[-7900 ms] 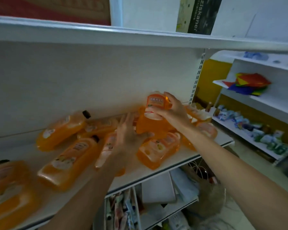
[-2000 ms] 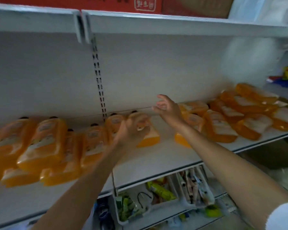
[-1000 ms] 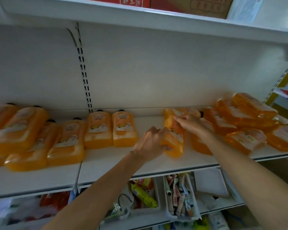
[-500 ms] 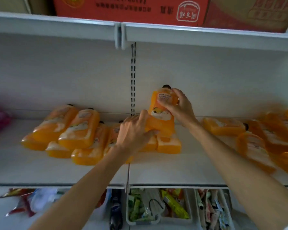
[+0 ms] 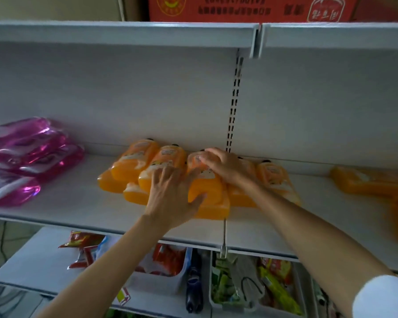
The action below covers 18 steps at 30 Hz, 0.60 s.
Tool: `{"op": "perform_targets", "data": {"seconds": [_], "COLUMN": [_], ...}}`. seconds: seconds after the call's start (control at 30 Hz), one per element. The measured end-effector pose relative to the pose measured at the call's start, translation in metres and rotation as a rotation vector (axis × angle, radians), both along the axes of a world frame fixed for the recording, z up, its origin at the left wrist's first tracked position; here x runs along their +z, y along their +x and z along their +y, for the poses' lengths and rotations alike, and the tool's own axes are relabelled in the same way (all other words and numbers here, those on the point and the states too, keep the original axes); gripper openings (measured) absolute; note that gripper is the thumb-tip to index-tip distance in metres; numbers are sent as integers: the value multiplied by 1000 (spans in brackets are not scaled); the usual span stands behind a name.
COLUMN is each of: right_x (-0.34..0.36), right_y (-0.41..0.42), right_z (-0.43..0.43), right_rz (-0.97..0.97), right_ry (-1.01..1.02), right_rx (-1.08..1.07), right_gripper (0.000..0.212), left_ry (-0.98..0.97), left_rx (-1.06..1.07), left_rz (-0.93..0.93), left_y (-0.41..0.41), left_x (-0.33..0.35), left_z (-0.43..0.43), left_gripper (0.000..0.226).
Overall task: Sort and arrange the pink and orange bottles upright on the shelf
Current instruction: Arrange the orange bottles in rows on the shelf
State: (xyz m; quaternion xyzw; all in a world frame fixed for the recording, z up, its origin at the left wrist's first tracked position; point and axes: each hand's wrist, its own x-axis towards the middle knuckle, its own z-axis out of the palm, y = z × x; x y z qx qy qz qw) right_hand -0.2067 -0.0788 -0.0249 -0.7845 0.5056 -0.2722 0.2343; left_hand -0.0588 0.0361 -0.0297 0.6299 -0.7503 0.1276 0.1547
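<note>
Bottle atop pile | left hand at base | right hand over neck

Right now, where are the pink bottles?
In the head view, the pink bottles lie stacked at the far left of the shelf, apart from the orange bottles.

Not much is reading clearly here. The red carton along the top of the frame is showing white print upside down: a line of digits with a slash in it, plus a round logo toward the right, but I'm not making any of it out for sure. The orange bottles in the middle are carrying white labels, with text too blurred to read. The pink bottles at the left are doing the same. The red packets at lower left are showing unreadable print too.
</note>
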Motion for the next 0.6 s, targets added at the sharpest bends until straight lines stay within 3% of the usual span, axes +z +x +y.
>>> {"op": "perform_targets", "data": {"seconds": [0.2,0.33,0.6], "right_x": [5,6,4], "right_y": [-2,-55,-235], "right_z": [8,8,-3], "right_rz": [-41,-67,-6], "right_ry": [-94,-111,-90], "right_rx": [-12,-104,-729], "right_gripper": [53,56,60], "left_ry": [21,-32,136], "left_rx": [-12,-115,-487], "left_rz": [67,162,283], "left_y": [-12,-38,-175], "left_x": [12,20,2], "left_z": [-6,-17,-52], "left_gripper": [89,67,52]}}
